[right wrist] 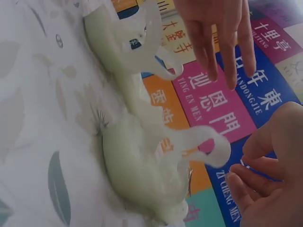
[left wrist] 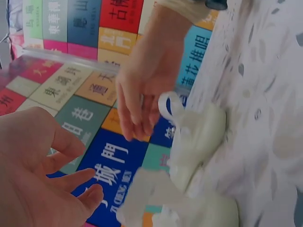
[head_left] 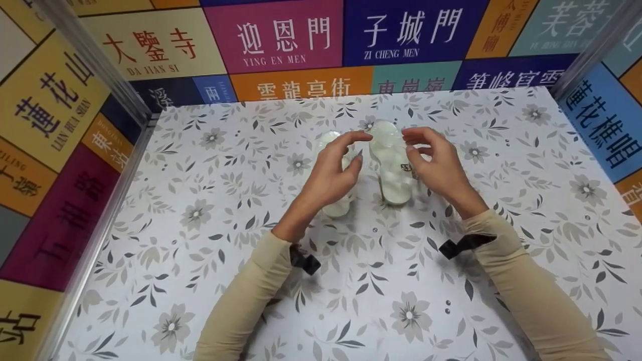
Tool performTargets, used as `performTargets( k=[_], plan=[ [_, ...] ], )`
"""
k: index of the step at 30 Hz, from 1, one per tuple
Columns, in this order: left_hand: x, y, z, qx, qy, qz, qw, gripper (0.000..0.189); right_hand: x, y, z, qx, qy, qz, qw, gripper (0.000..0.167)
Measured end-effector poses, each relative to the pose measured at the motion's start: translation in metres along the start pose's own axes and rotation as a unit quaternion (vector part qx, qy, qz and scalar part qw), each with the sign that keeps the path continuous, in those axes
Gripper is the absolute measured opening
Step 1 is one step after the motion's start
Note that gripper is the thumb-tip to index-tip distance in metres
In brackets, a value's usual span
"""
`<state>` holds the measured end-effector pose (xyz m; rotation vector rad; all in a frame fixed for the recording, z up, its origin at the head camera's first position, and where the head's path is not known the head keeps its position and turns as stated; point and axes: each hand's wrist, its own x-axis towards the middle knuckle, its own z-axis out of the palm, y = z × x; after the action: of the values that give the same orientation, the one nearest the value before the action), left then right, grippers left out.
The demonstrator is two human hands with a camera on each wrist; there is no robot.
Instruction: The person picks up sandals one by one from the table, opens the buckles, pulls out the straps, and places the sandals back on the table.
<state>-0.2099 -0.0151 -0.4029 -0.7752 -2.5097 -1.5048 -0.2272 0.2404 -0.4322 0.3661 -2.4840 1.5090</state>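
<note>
1. Observe your left hand [head_left: 328,173]: thumb and forefinger stand moderately apart, the fingers lightly bent, and the grasp is free.
2. Observe your right hand [head_left: 439,160]: the fingers are loosely bent, with a narrow gap between thumb and forefinger. It appears to hold nothing, though the dim right wrist view leaves the fingertips hard to read.
3. Locate the left shoe [head_left: 337,208], pale green, beneath your left hand and partly covered by it.
4. Locate the right shoe [head_left: 396,193], also pale green, between your two hands and lower than both. In the wrist views, your fingers hang above and apart from its raised strap [right wrist: 221,150].
5. Note the long axes: both shoes lie lengthwise away from you, roughly parallel, the far ends leaning slightly toward your left. You cannot tell toe from heel with certainty.
6. Note the support: both shoes rest soles down on the floral tablecloth [head_left: 373,260] under your hands.
</note>
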Motion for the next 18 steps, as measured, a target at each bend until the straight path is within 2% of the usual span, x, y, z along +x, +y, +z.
performTargets(
  k=[5, 11, 15, 18],
  plan=[
    [-0.008, -0.016, -0.014, 0.0, 0.015, -0.019, 0.9997, 0.04, -0.002, -0.019, 0.017, 0.019, -0.033, -0.017, 0.9992, 0.034],
    [-0.016, -0.034, -0.024, 0.03, 0.034, -0.052, 0.9976, 0.039, -0.002, -0.027, 0.04, 0.013, -0.086, 0.019, 0.996, 0.038],
    [-0.02, -0.044, -0.029, 0.053, 0.043, -0.077, 0.9947, 0.04, -0.006, -0.032, 0.052, -0.02, -0.103, 0.016, 0.9943, 0.042],
    [-0.024, -0.05, -0.033, 0.063, 0.036, -0.108, 0.9915, 0.043, -0.011, -0.038, 0.059, -0.059, -0.101, -0.008, 0.9931, 0.044]
  ],
)
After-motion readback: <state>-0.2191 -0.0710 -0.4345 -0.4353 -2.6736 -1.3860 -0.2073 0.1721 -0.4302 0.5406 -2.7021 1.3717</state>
